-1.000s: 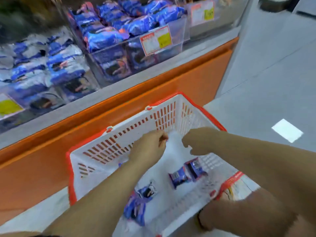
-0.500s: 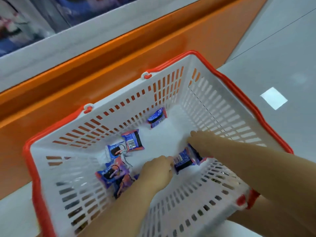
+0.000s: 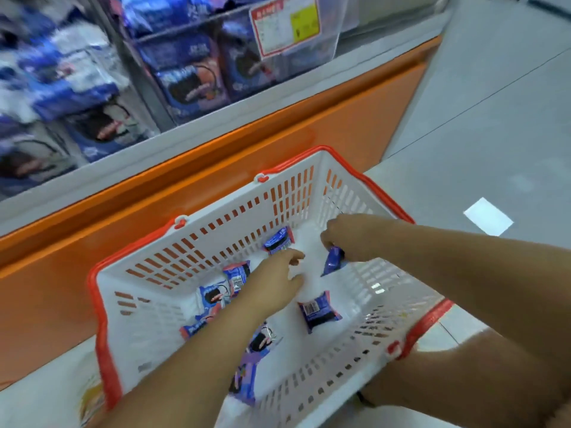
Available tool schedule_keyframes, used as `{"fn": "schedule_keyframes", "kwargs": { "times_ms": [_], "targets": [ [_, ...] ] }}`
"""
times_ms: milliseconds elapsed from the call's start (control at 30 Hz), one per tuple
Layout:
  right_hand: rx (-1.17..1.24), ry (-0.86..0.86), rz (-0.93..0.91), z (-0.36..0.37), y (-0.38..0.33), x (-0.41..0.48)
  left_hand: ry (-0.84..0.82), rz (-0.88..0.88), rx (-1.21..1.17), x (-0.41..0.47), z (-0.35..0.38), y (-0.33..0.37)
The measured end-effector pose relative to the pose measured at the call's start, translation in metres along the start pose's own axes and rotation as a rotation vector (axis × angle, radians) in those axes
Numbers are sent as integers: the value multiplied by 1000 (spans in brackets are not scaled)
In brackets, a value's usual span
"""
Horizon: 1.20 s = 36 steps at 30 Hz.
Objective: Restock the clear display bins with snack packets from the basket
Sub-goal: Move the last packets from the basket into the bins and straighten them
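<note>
Slotted white plastic basket (image 3: pixel 309 375), glossy foil-like snack packets (image 3: pixel 319 312), clear plastic display bins (image 3: pixel 333 29).

Basket (image 3: pixel 148 307): left hand (image 3: pixel 272 282) and right hand (image 3: pixel 343 239) inside. First packet (image 3: pixel 332 261) in the right hand's grip. Second packet (image 3: pixel 278 240) just beyond the left hand. Third packet (image 3: pixel 318 310) to its right. Other packets (image 3: pixel 236 274) to its left. Bins (image 3: pixel 191 75) beyond both hands.

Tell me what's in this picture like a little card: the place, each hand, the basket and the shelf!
place: shop aisle, beside an orange counter
basket: white with a red rim, several snack packets lying loose inside
left hand: inside the basket, fingers relaxed, holding nothing
right hand: pinches a blue packet by its top end
barcode packet: lies near the basket's middle, untouched
display bins: clear, above the counter, holding blue packets
price tag: red and yellow, on a bin front
</note>
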State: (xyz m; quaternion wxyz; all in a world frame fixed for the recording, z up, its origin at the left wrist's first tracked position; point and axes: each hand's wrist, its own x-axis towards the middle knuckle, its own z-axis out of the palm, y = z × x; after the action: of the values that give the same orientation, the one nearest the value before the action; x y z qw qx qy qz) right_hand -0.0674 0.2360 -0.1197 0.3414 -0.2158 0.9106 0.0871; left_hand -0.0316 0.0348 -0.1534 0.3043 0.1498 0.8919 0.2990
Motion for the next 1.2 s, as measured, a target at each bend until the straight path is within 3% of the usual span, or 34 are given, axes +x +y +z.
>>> {"fn": "schedule_keyframes", "kwargs": {
  "times_ms": [167, 300, 433, 567, 633, 700, 800, 900, 1033, 1200],
  "targets": [
    [55, 508, -110, -80, -1, -71, 144, 142, -235, -29, -60, 58],
    [37, 892, -237, -118, -10, -120, 307, 293, -259, -62, -104, 96],
    [30, 1106, -319, -140, -26, -140, 440, 413, -216, -91, -140, 128],
    [173, 1224, -322, -148, -28, -145, 597, 417, -51, -104, -160, 139],
    [481, 1231, -189, -151, -22, -140, 672, 439, 67, -107, -167, 139],
    [1019, 1123, -122, -158, -21, -140, 712, 438, 150, -112, -172, 139],
    [1654, 729, -237, -168, -23, -149, 780, 437, 230, -115, -179, 141],
    [1687, 590, -319, -171, -30, -152, 831, 435, 266, -112, -186, 147],
    [1635, 747, -329, -182, -29, -149, 875, 409, 347, -100, -195, 159],
    [1541, 911, -309, -198, -6, -143, 956, 404, 620, -80, -218, 176]
  ]
}}
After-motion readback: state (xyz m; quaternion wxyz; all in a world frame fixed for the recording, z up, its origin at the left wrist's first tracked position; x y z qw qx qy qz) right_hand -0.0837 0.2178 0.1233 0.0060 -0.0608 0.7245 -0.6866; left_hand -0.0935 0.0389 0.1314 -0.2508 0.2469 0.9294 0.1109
